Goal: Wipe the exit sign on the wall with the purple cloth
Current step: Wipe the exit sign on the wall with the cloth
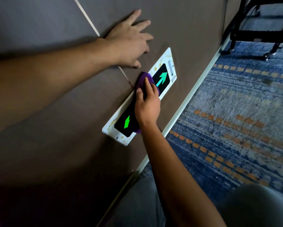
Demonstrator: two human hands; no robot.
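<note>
1. The exit sign (163,76) is a long white-framed panel set low in the brown wall (55,145), just above the pale baseboard (194,89). Its black face shows two lit green arrows, one near each end, pointing away from each other along the sign's length.
2. The white frame carries yellowish smudges, plainest at the end nearest the camera and along the far corner.
3. The purple cloth (141,79) lies bunched against the middle of the sign, covering part of the black face between the arrows; a purple edge also peeks out below the wrist.
4. The right hand (147,105) presses the cloth onto the sign, its fingers (149,86) lying fairly straight over the fabric and the thumb along the cloth's wall-side edge. I cannot tell whether any of them curl round the cloth.
5. The left hand (131,40) rests flat on the wall just beside the sign's upper edge, fingers spread and relaxed, holding nothing.
6. A thin pale seam strip (86,17) runs along the wall under the left wrist.
7. Beyond the baseboard lies a blue carpet (235,112) with orange dashed patterns.
8. A black wheeled cart (258,27) stands on the carpet in the far corner, well apart from the sign.
9. The person's grey-clad knees show at the lower edge.
</note>
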